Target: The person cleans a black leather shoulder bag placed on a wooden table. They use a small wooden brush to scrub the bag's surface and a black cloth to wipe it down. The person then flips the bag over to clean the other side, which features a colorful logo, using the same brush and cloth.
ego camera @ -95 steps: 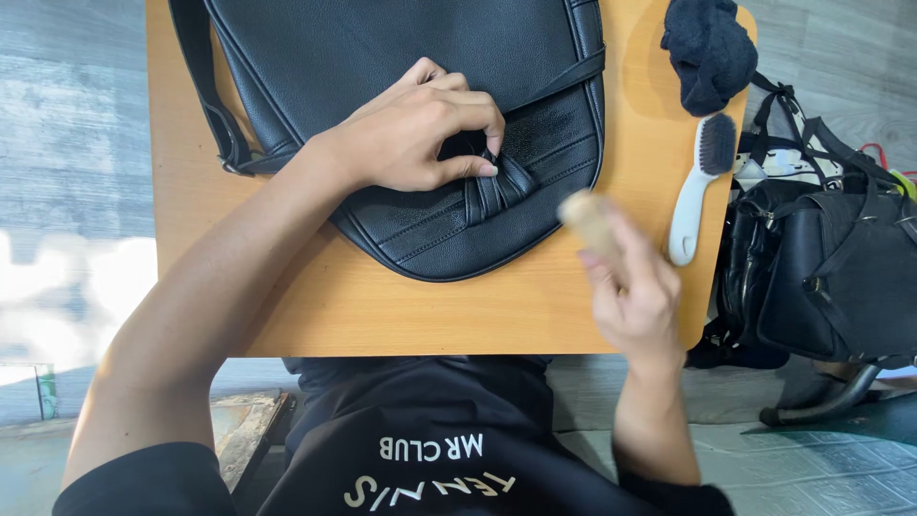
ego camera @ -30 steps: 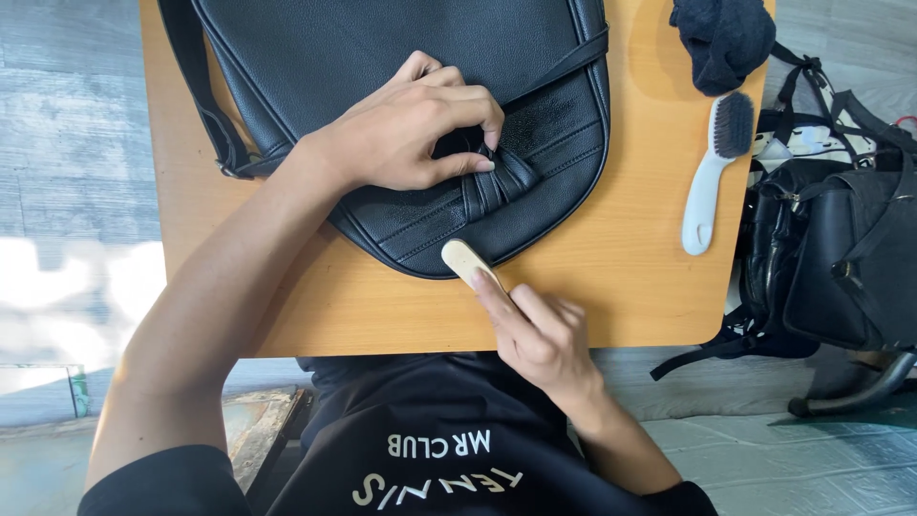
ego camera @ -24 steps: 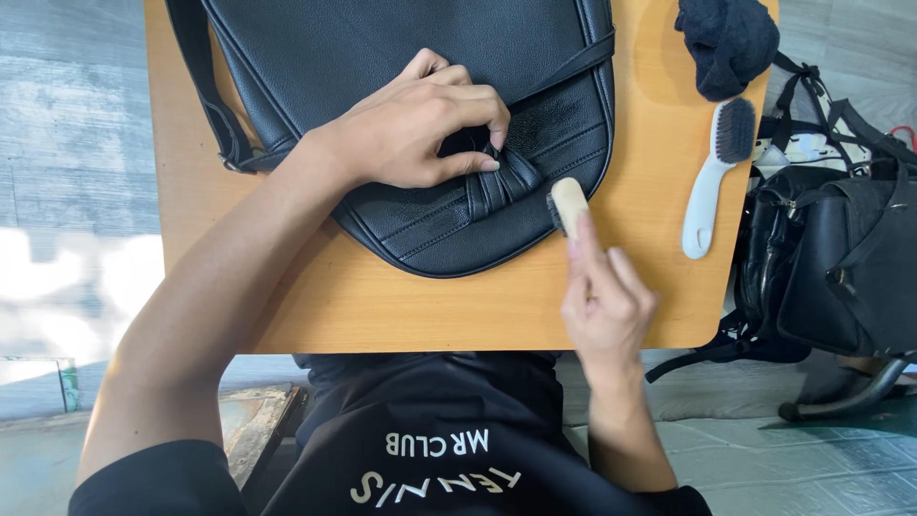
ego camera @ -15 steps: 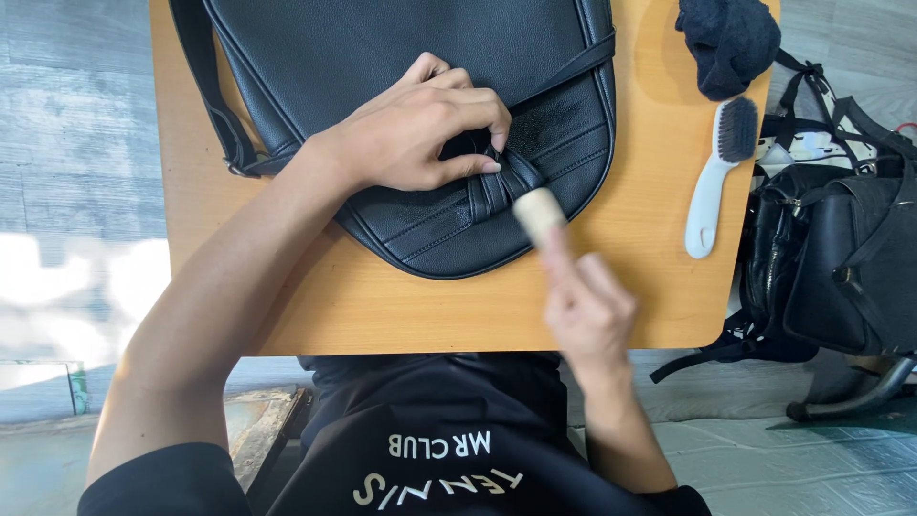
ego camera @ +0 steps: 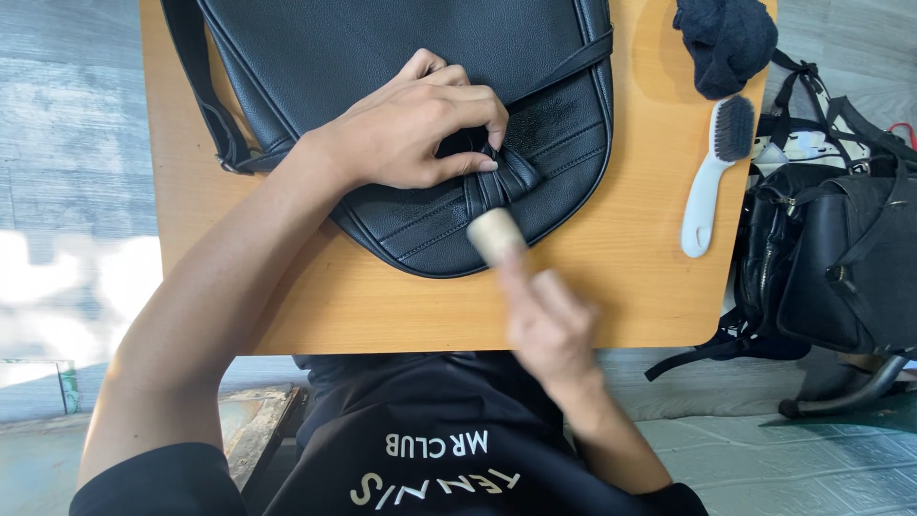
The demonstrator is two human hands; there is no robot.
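A wooden table (ego camera: pixel 621 277) carries a black leather bag (ego camera: pixel 401 57), which covers most of its top; the bag's strap (ego camera: pixel 196 86) runs down the left side. To the right lie a white-handled brush (ego camera: pixel 712 177) with dark bristles and, above it, a dark cloth (ego camera: pixel 726 38) bunched at the table's corner. Beside the table, off its right edge, black bags (ego camera: pixel 841 258) stand on the floor.

The bag is closed, so its contents cannot be seen.

The left hand (ego camera: pixel 411 134) presses on the bag, fingers curled and pinching the small strap loop (ego camera: pixel 506 172) on its front. The right hand (ego camera: pixel 549 320), blurred, grips a small pale applicator (ego camera: pixel 494 234) whose tip touches the bag's lower front edge, just below the loop.
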